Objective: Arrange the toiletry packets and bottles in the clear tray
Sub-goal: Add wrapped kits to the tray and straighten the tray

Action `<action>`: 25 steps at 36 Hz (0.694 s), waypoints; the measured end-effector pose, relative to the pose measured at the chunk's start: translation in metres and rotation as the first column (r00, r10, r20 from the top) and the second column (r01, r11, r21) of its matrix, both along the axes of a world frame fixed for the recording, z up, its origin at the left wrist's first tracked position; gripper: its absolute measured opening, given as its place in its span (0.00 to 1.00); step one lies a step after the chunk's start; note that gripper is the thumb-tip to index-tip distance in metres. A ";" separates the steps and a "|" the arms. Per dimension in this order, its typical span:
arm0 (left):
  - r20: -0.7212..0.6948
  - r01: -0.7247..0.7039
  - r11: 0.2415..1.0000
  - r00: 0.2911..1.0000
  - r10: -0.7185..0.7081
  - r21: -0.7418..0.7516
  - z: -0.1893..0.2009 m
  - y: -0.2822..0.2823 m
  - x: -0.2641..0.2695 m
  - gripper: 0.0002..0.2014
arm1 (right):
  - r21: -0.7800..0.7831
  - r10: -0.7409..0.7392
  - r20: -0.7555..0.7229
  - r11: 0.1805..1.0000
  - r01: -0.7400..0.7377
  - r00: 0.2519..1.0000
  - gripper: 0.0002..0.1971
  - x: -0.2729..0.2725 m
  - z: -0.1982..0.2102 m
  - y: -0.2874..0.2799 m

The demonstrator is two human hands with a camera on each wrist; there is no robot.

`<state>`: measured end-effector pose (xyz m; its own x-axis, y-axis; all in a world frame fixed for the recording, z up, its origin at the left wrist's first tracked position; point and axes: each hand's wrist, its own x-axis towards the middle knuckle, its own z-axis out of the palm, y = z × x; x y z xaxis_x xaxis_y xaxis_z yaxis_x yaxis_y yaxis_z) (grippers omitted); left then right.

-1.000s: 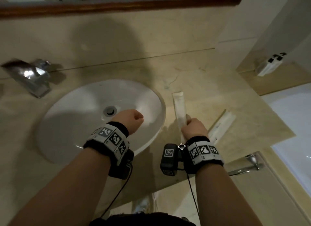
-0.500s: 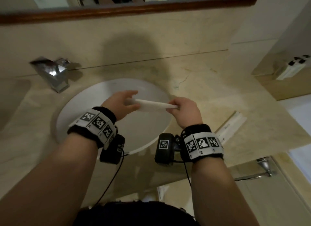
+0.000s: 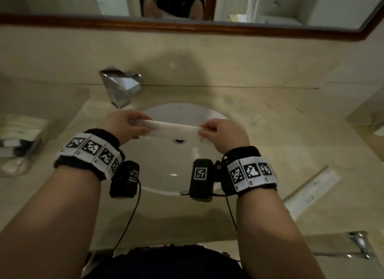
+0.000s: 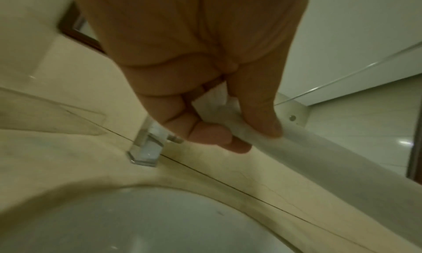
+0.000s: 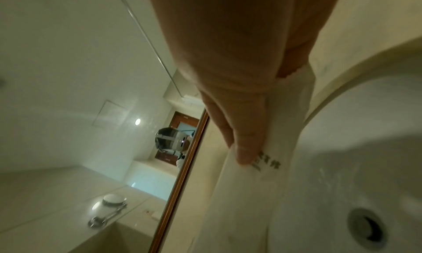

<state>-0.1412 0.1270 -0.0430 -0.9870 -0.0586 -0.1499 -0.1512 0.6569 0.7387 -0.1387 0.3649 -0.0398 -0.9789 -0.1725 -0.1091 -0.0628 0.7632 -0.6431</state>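
Note:
A long white toiletry packet is held level above the white sink. My left hand pinches its left end and my right hand pinches its right end. In the left wrist view the fingers and thumb curl round the packet. The right wrist view shows the packet with dark print under my thumb. The clear tray stands at the far left of the counter with packets and small bottles inside. A second long white packet lies on the counter at the right.
A chrome faucet stands behind the sink. A wood-framed mirror runs along the wall above. A chrome rail sits below the counter edge at the right.
My right hand lifted the white packet off the counter and turned it level over the sink. My left hand came up and took its left end. The view swung left, showing the tray.

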 end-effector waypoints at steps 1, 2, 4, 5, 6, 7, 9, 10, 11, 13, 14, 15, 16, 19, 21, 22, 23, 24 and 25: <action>-0.006 -0.019 1.000 1.000 0.019 0.002 0.001 -0.012 0.003 0.13 | -0.012 0.012 -0.007 1.000 -0.012 1.000 0.10 -0.002 0.001 -0.012; -0.009 -0.032 0.999 0.999 0.032 -0.001 0.001 -0.021 0.005 0.13 | -0.023 0.019 -0.014 1.000 -0.019 1.000 0.10 -0.003 0.002 -0.020; -0.030 -0.075 0.997 0.997 0.075 -0.019 0.003 -0.047 0.012 0.13 | -0.033 0.054 -0.021 0.998 -0.054 0.998 0.09 -0.005 0.002 -0.049; -0.047 -0.087 0.995 0.995 0.084 -0.055 0.003 -0.058 0.015 0.13 | -0.033 0.070 -0.021 0.997 -0.070 0.997 0.10 -0.006 0.003 -0.062; -0.061 -0.097 0.989 0.994 0.090 -0.113 0.006 -0.071 0.020 0.13 | -0.030 0.090 -0.018 0.995 -0.090 0.996 0.10 -0.006 0.003 -0.077; -0.068 -0.097 0.980 0.994 0.086 -0.176 0.008 -0.083 0.023 0.13 | -0.027 0.107 -0.013 0.994 -0.108 0.994 0.10 -0.006 0.003 -0.091; -0.052 -0.081 0.956 0.996 0.069 -0.282 0.011 -0.110 0.028 0.13 | -0.028 0.136 0.001 0.990 -0.136 0.991 0.10 -0.006 0.005 -0.119; -0.034 -0.066 0.940 0.998 0.058 -0.334 0.012 -0.124 0.030 0.13 | -0.023 0.149 0.005 0.989 -0.149 0.989 0.10 -0.006 0.005 -0.134; -0.015 -0.050 0.922 0.999 0.048 -0.385 0.013 -0.137 0.031 0.14 | -0.017 0.163 0.005 0.986 -0.163 0.987 0.10 -0.005 0.006 -0.148; 0.022 -0.024 0.892 0.999 0.038 -0.451 0.016 -0.162 0.035 0.15 | -0.011 0.184 -0.002 0.983 -0.184 0.983 0.10 -0.004 0.006 -0.176; 0.029 -0.022 0.884 0.999 0.040 -0.466 0.017 -0.175 0.038 0.15 | -0.009 0.191 -0.010 0.981 -0.191 0.982 0.09 -0.004 0.007 -0.190; 0.036 -0.027 0.876 0.998 0.051 -0.481 0.018 -0.188 0.040 0.16 | -0.004 0.200 -0.019 0.980 -0.200 0.980 0.10 -0.003 0.007 -0.204; 0.046 -0.035 0.871 0.997 0.066 -0.489 0.019 -0.202 0.043 0.16 | 0.004 0.208 -0.027 0.978 -0.208 0.978 0.10 -0.003 0.007 -0.218; 0.073 -0.049 0.865 0.993 0.098 -0.500 0.015 -0.249 0.052 0.16 | 0.030 0.248 0.001 0.968 -0.248 0.969 0.12 0.001 0.007 -0.258; 0.077 -0.067 0.856 0.989 0.123 -0.513 0.012 -0.282 0.060 0.15 | 0.026 0.285 0.030 0.958 -0.285 0.958 0.12 0.006 0.005 -0.286; 0.080 -0.074 0.849 0.987 0.136 -0.523 0.012 -0.299 0.064 0.15 | 0.031 0.305 0.038 0.952 -0.306 0.952 0.12 0.009 0.003 -0.301; 0.091 -0.077 0.841 0.985 0.148 -0.535 0.011 -0.314 0.069 0.15 | 0.044 0.324 0.040 0.945 -0.325 0.945 0.11 0.011 0.001 -0.315; 0.104 -0.077 0.835 0.982 0.158 -0.546 0.011 -0.329 0.073 0.15 | 0.066 0.338 0.044 0.938 -0.340 0.940 0.11 0.013 -0.003 -0.330; 0.124 -0.071 0.829 0.978 0.167 -0.554 0.011 -0.344 0.078 0.15 | 0.089 0.347 0.051 0.932 -0.350 0.936 0.11 0.016 -0.006 -0.345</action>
